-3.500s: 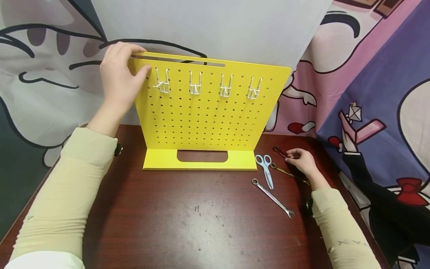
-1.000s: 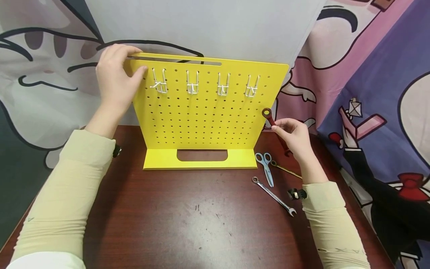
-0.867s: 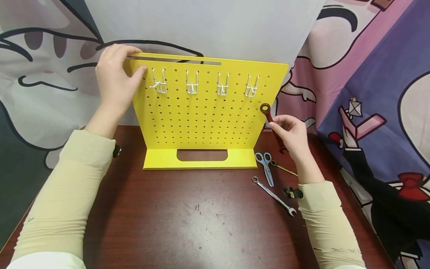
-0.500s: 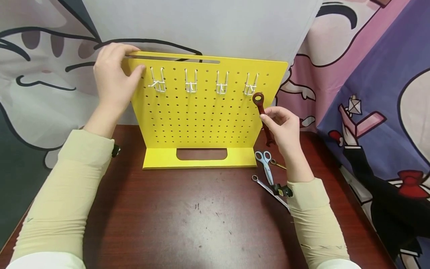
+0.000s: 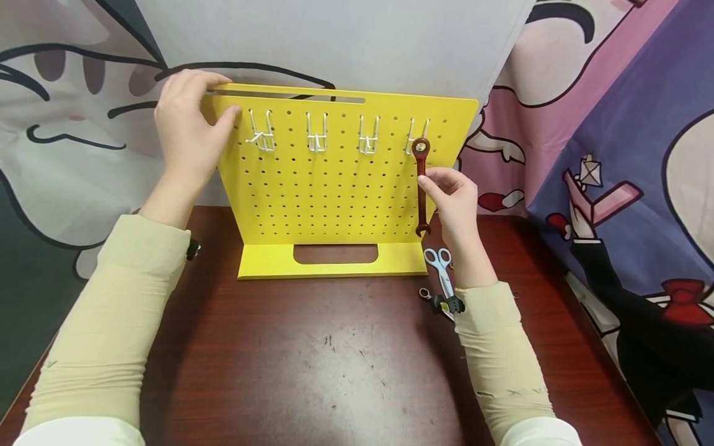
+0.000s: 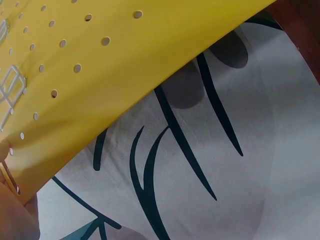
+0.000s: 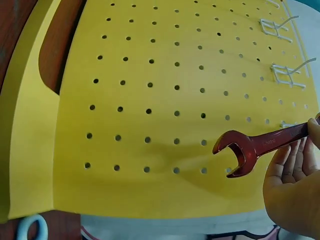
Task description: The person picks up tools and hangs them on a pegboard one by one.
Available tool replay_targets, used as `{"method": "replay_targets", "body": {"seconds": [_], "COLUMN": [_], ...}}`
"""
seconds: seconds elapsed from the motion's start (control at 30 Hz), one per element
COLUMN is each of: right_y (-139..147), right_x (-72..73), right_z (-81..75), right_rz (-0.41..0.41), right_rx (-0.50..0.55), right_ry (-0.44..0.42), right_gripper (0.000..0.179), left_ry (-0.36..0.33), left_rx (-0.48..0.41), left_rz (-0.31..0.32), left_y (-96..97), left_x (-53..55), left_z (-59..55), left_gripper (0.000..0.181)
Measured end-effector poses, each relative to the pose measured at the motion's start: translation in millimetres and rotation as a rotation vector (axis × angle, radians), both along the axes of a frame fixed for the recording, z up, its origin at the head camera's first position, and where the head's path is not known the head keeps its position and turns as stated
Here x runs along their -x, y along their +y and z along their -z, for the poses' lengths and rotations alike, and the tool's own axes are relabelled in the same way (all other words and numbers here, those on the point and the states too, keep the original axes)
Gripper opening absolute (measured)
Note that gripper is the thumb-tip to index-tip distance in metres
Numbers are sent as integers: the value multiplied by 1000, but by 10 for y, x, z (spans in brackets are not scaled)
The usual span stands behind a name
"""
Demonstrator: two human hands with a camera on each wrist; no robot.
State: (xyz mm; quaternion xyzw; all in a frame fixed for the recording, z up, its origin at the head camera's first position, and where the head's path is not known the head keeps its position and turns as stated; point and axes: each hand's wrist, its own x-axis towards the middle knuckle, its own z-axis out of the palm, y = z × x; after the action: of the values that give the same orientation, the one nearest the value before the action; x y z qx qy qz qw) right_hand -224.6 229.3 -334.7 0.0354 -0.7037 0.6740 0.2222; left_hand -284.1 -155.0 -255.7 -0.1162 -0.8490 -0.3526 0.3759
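Observation:
My right hand (image 5: 454, 195) pinches a red combination wrench (image 5: 421, 195) between thumb and fingers, upright before the yellow pegboard (image 5: 340, 192). The wrench's ring end is up, overlapping the rightmost white hook (image 5: 426, 128), and a bit of white shows through the ring. In the right wrist view, the wrench's open end (image 7: 254, 146) points away from the fingers across the board. My left hand (image 5: 192, 121) grips the pegboard's top left corner, thumb on the front face and fingers over the top edge. Three more white hooks (image 5: 317, 134) sit along the upper row, bare.
Light blue scissors (image 5: 445, 279) lie on the dark wooden table (image 5: 290, 371) right of the board's base. A silver wrench (image 5: 429, 296) lies nearby, partly behind the right wrist's camera. A printed cloth wall (image 5: 619, 260) stands close on the right.
My right hand has picked the red wrench off the table, raised it, and moved it left and up to the rightmost hook, turning it upright. My left hand keeps its grip on the board.

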Motion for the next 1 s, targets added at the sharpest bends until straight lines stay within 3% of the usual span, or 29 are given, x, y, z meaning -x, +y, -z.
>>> {"method": "replay_targets", "body": {"seconds": [0.5, 0.7, 0.83, 1.0], "right_y": [-155, -204, -214, -214], "right_x": [168, 214, 217, 196], "right_z": [52, 40, 44, 37], "right_rz": [73, 114, 127, 136], "right_rx": [69, 51, 27, -6], "right_ry": [-126, -147, -151, -151], "right_gripper": [20, 3, 18, 23], "left_ry": [6, 5, 6, 11], "left_rx": [5, 4, 4, 0], "left_rz": [-2, -5, -4, -5], "left_y": [2, 2, 3, 3], "left_x": [-13, -13, -6, 1], "left_z": [-10, -10, -5, -1], "left_gripper": [30, 30, 30, 30]}}
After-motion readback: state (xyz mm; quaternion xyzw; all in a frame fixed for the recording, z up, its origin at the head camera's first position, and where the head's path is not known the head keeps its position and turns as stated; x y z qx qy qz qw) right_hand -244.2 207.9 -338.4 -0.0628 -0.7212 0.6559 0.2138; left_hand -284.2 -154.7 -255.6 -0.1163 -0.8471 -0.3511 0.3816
